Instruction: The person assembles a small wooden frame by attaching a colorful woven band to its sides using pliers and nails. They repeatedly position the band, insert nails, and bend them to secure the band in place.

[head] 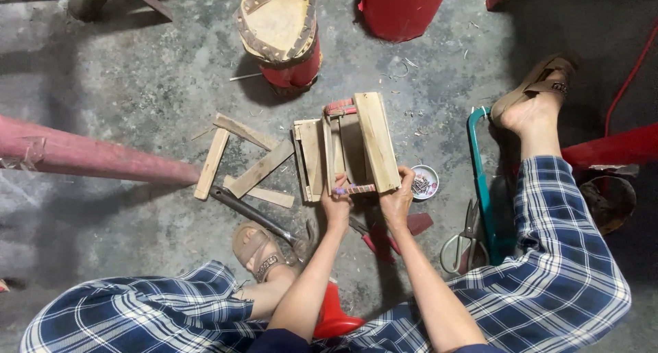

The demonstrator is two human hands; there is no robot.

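Observation:
A small frame of rough wooden slats stands on the concrete floor in front of me. My left hand holds its near edge and pinches a short patterned rod that lies across the bottom. On the frame's near right corner my right hand grips the widest slat. A red striped piece shows at the frame's far end.
Loose wooden slats lie left of the frame, with a hammer near my left sandal. A small dish of nails, red-handled pliers, scissors and a teal saw frame lie to the right. A red drum-like stool stands beyond.

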